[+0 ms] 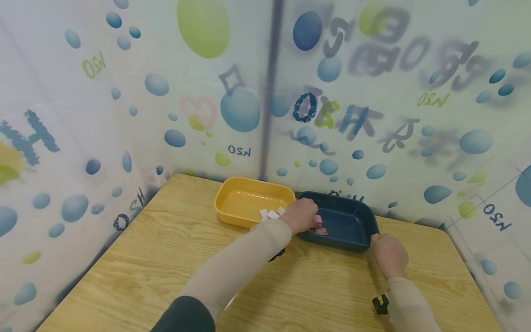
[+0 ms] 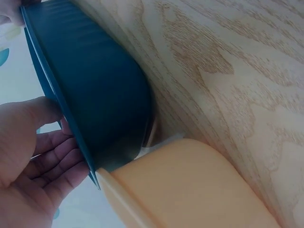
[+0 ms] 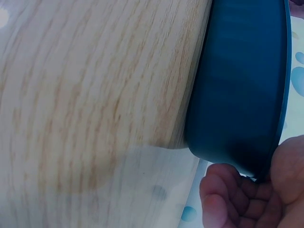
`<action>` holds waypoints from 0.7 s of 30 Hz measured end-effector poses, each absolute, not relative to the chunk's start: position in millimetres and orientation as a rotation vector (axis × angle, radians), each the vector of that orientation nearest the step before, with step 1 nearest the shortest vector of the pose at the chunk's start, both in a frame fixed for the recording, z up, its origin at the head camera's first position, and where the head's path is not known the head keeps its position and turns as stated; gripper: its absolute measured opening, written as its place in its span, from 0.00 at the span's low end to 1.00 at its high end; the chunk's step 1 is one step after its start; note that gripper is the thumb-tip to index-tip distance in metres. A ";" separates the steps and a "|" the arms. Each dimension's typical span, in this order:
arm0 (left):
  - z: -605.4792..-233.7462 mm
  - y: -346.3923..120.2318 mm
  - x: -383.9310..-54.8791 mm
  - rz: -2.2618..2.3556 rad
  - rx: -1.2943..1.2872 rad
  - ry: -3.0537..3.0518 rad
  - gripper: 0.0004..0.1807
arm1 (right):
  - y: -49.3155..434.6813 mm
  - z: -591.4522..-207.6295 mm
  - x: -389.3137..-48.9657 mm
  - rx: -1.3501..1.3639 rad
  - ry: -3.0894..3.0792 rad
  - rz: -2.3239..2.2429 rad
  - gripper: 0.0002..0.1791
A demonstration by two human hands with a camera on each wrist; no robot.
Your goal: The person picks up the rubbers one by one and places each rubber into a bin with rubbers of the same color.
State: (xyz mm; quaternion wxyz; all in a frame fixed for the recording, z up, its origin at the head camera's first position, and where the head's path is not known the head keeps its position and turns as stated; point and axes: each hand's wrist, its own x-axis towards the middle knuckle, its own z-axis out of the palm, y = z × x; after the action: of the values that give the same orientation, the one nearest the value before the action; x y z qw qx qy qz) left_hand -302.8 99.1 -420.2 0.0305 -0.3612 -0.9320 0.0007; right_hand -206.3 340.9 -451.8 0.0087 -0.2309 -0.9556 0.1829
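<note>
At the near left end of a dark blue tray (image 1: 348, 242), my left hand (image 1: 302, 216) reaches over the rim with fingers bent toward the thumb. It pinches a pink block (image 1: 317, 221) at its fingertips, largely hidden by the hand. Another pink block (image 1: 321, 231) lies just below it inside the tray. In the left wrist view, the thumb and fingers (image 2: 69, 178) overlap the tray's rim. My right hand (image 1: 390, 254) grips the tray's right front corner; the right wrist view shows its curled fingers (image 3: 232, 190) under the tray's end (image 3: 237, 95).
A yellow tray (image 1: 232, 219) adjoins the blue one on the left, with several white blocks (image 1: 272, 215) at its near right corner. Both stand on a wooden table (image 1: 137, 281) near its back edge. A patterned curtain wall (image 1: 265, 92) rises behind and at both sides.
</note>
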 end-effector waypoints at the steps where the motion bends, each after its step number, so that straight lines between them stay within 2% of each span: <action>1: -420.7 98.6 -303.1 0.008 -1.111 -2.875 0.11 | 340.9 -452.0 -206.4 -0.720 -2.988 0.573 0.30; 15: -411.7 87.2 -300.7 -0.138 -1.128 -2.927 0.09 | 338.2 -449.3 -205.5 -0.676 -2.992 0.558 0.29; 21: -409.3 78.1 -295.4 -0.210 -1.129 -2.891 0.11 | 339.0 -447.7 -204.0 -0.673 -3.007 0.561 0.29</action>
State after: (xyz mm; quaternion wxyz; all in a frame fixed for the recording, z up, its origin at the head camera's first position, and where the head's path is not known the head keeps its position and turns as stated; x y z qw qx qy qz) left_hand -295.4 78.1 -409.3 0.0156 -0.3630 -0.9292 -0.0675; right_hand -204.0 339.0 -447.7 0.0048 -0.2149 -0.9600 0.1791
